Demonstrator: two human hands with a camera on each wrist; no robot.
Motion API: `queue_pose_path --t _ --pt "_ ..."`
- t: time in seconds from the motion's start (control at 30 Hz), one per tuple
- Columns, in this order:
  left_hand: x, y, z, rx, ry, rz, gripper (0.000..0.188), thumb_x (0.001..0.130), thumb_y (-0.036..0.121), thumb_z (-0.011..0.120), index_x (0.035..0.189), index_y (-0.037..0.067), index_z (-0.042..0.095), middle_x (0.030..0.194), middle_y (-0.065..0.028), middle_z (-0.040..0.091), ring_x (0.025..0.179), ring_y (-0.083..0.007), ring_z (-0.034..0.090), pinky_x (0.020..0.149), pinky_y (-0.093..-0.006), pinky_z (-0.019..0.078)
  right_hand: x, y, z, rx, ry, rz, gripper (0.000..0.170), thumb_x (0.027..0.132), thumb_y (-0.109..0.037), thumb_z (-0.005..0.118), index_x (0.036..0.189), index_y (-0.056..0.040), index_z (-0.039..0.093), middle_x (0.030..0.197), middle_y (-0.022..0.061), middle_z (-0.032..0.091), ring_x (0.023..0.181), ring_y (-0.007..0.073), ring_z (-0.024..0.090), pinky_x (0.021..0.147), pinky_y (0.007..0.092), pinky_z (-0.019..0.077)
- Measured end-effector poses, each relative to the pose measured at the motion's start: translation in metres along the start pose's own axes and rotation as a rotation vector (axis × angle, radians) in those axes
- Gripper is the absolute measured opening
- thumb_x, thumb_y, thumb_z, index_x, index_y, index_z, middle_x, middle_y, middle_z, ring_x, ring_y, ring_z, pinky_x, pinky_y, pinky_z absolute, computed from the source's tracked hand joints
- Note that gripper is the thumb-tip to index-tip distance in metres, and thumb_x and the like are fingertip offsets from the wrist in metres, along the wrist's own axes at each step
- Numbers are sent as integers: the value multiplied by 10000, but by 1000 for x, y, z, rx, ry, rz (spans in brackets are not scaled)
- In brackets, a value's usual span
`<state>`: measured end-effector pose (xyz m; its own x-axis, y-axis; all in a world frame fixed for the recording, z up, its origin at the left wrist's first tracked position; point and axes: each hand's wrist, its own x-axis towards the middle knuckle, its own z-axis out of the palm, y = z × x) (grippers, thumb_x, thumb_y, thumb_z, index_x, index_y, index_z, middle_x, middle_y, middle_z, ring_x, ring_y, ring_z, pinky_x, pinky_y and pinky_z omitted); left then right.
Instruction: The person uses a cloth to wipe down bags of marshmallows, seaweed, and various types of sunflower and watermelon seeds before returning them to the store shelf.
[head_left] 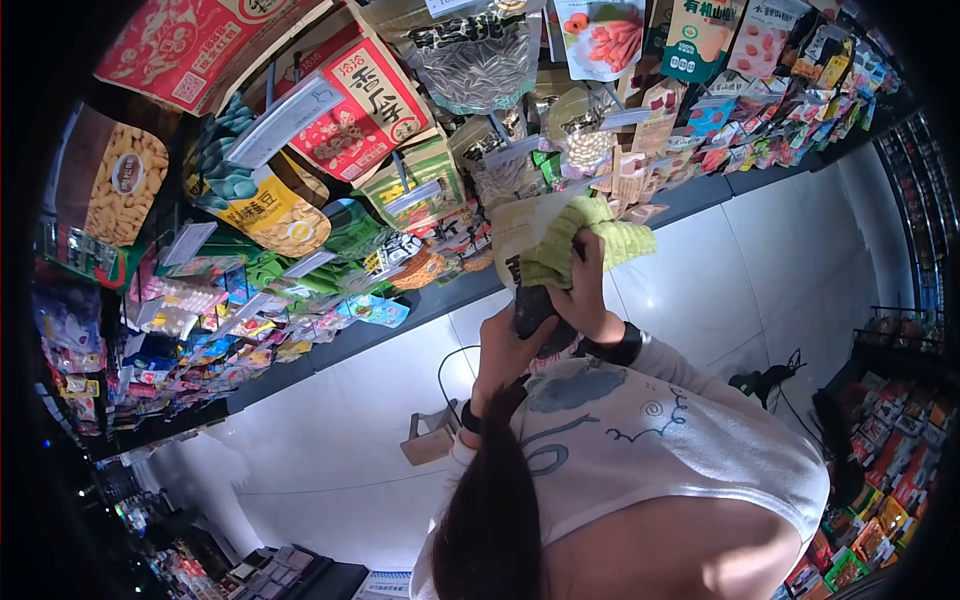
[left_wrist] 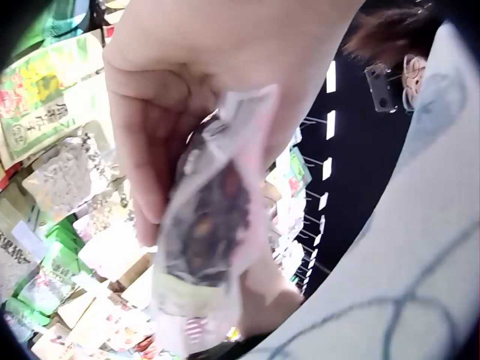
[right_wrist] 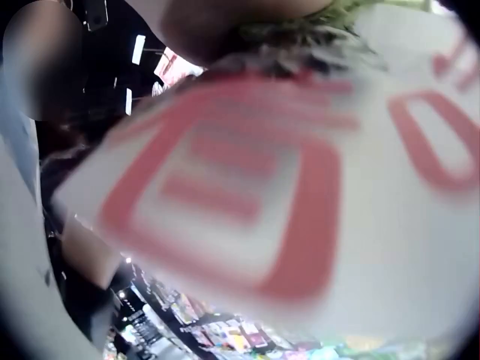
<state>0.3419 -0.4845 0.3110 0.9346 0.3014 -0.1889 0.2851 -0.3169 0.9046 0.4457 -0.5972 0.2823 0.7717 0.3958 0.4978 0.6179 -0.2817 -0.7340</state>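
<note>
In the head view my left hand [head_left: 505, 345] grips the near end of a snack pouch [head_left: 535, 310], thumb across its dark part. The left wrist view shows that pouch [left_wrist: 206, 232] side-on, with dark pieces behind clear film, below the curled fingers of the left hand [left_wrist: 165, 97]. My right hand [head_left: 588, 285] holds a yellow-green cloth [head_left: 570, 240] over the pouch's far part. Up close in the right wrist view, the pouch [right_wrist: 375, 247] is pale with large blurred red characters, and a strip of green cloth [right_wrist: 341, 16] lies at the top.
A shelf rack of hanging snack bags [head_left: 350, 120] runs along the front and left, with price tags [head_left: 285, 120] jutting out. Below lies a pale tiled floor [head_left: 370, 420] with a small box-like thing [head_left: 430, 437] on it. More packets [head_left: 880, 520] stand at the right.
</note>
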Motion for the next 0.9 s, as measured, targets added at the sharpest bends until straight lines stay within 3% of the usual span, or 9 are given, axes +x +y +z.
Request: queue_pose_path --t 0.03,0.13,0.27,0.3,0.4,0.47,0.53,0.73,0.9 --pt "5 4 -2 14 55 130 372 712 227 716 974 -5 590 792 -180 641 734 -303 645 645 -327 485 -2 2 5 -43 65 -26 434 695 -110 600 1118 -38 534 1226 239 372 1178 441 297 950 453 261" --pt "11 11 -15 128 36 252 359 711 197 715 995 18 587 803 -162 646 738 -299 645 644 -316 484 1 -4 3 -27 75 -185 435 695 -171 592 1105 -37 540 1274 232 357 1238 438 256 989 510 205" --pt "5 -12 -15 -267 -196 215 380 703 167 720 1023 22 575 866 -140 639 801 -255 640 685 -296 481 -25 6 -8 -21 -389 -504 372 683 -279 612 977 -52 587 1270 165 420 1293 403 250 1039 536 110" --pt "-1 -32 -8 -253 -236 143 432 695 228 732 1033 18 566 928 -133 630 852 -234 629 719 -292 479 -35 4 -14 -99 -506 -572 341 656 -329 627 867 -66 580 1257 131 453 1294 353 289 1020 536 151" --pt "-19 -30 29 -795 -127 7 401 723 269 705 1012 22 574 935 -142 631 847 -265 627 723 -325 481 -37 3 -28 -109 -526 -707 288 666 -310 620 814 -73 550 1269 134 447 1293 315 309 985 541 210" --pt "-17 -24 37 -631 -143 -19 388 736 274 693 1002 17 577 921 -153 633 841 -283 627 722 -339 482 -32 18 -34 -67 -508 -562 299 695 -239 592 931 -57 576 1282 114 451 1280 298 333 969 498 260" --pt "-8 1 35 57 -250 13 378 741 259 687 998 4 577 889 -168 637 832 -298 630 719 -345 483 -11 26 -48 -88 -401 -441 341 705 -201 575 1011 -50 583 1284 115 453 1275 308 334 986 480 258" --pt "-10 30 58 -27 -250 95 376 731 248 704 967 -18 581 816 -174 641 773 -298 642 687 -335 491 7 32 -99 -177 -187 -113 438 734 -195 543 1144 -41 545 1252 178 455 1269 364 314 1018 511 222" --pt "-15 34 72 -135 -292 37 357 751 188 691 993 -43 566 836 -136 647 767 -198 637 688 -300 492 -36 31 -108 -193 -261 -254 382 745 -201 526 1078 -15 555 1251 168 459 1274 380 304 1021 559 193"
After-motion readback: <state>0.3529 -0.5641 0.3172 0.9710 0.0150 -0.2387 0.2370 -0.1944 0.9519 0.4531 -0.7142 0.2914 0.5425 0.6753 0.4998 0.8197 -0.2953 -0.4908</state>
